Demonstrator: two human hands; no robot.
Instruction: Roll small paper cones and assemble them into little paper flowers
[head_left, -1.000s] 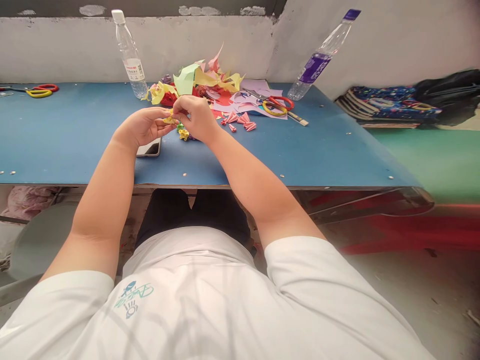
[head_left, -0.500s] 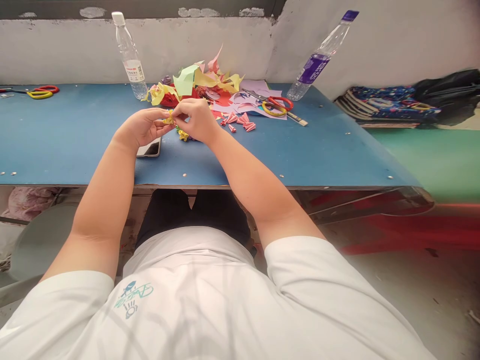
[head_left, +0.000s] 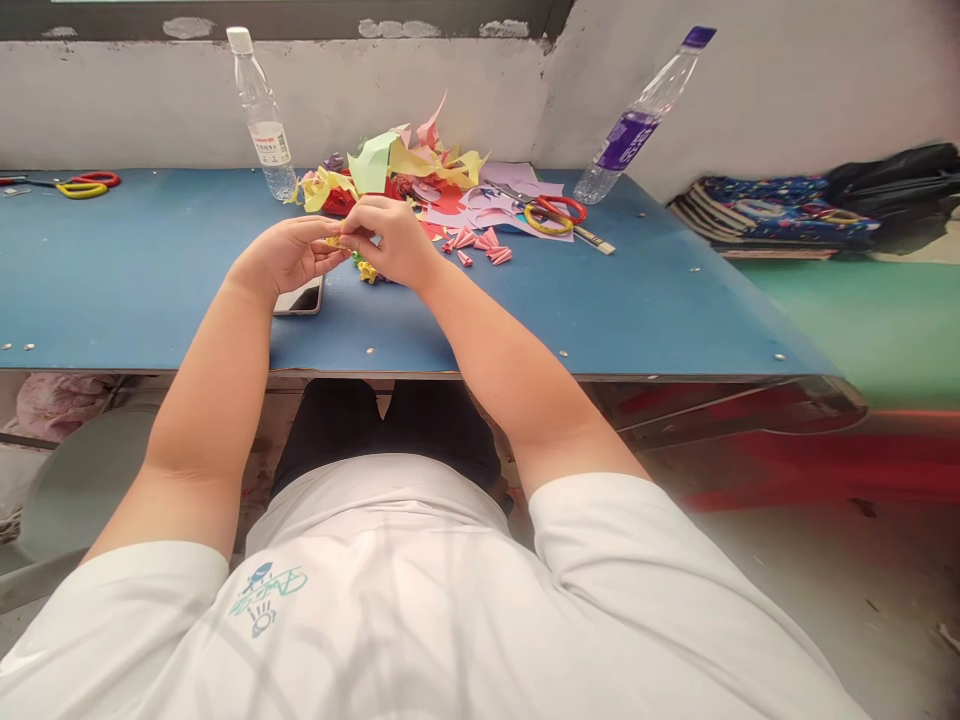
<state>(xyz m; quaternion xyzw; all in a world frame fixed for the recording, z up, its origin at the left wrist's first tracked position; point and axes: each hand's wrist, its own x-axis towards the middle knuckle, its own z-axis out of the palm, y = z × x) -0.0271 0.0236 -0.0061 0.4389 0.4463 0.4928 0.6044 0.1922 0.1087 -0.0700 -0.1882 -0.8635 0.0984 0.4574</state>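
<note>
Over the blue table (head_left: 675, 300), my left hand (head_left: 289, 255) and my right hand (head_left: 390, 238) meet, fingers pinched together on a small yellow paper piece (head_left: 334, 241). Most of that piece is hidden by my fingertips. Just below my right hand lie small folded yellow and green paper bits (head_left: 367, 269). A phone (head_left: 300, 297) lies flat under my left wrist. Behind my hands a heap of coloured paper scraps (head_left: 409, 165) is piled against the wall.
Several small pink paper cones (head_left: 480, 245) lie right of my hands, beside red-and-yellow scissors (head_left: 551, 212). A clear bottle (head_left: 262, 115) stands at the back; a purple-labelled bottle (head_left: 634, 120) leans on the wall. Another pair of scissors (head_left: 82, 184) lies far left.
My right hand has lowered slightly and closed tighter over the yellow piece, so less of it shows. My left hand has hardly moved.
</note>
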